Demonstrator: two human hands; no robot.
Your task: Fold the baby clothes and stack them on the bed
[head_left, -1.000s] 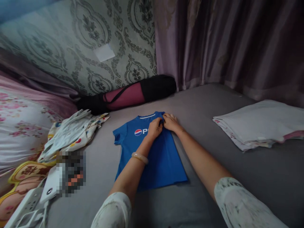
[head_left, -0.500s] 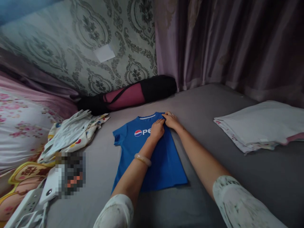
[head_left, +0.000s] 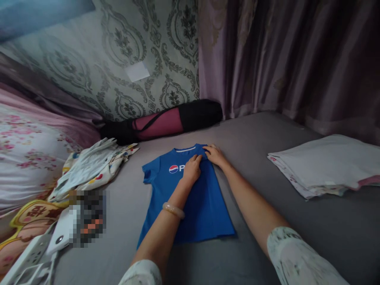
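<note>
A blue short-sleeved T-shirt point(head_left: 162, 194) with a round red, white and blue logo and white letters lies flat on the bed, collar away from me. Its left sleeve sticks out; the right side runs straight, with the sleeve folded in. My left hand point(head_left: 192, 169) rests on the upper chest, covering part of the lettering, fingers stretched out. At the right shoulder edge, my right hand point(head_left: 215, 155) touches the cloth with its fingers a little apart. A pale bangle point(head_left: 173, 210) is on my left wrist.
Folded pale clothes point(head_left: 326, 162) lie at right. More clothes point(head_left: 95, 164) are heaped at left, near a flowered pillow point(head_left: 35, 158), a white phone-like device point(head_left: 63, 229) and a power strip point(head_left: 31, 255). A black and pink long bag point(head_left: 160, 123) lies along the wall.
My left hand has slid a little left and toward me over the shirt, covering more letters. My right hand stays at the shoulder edge. The camera view has shifted slightly.
</note>
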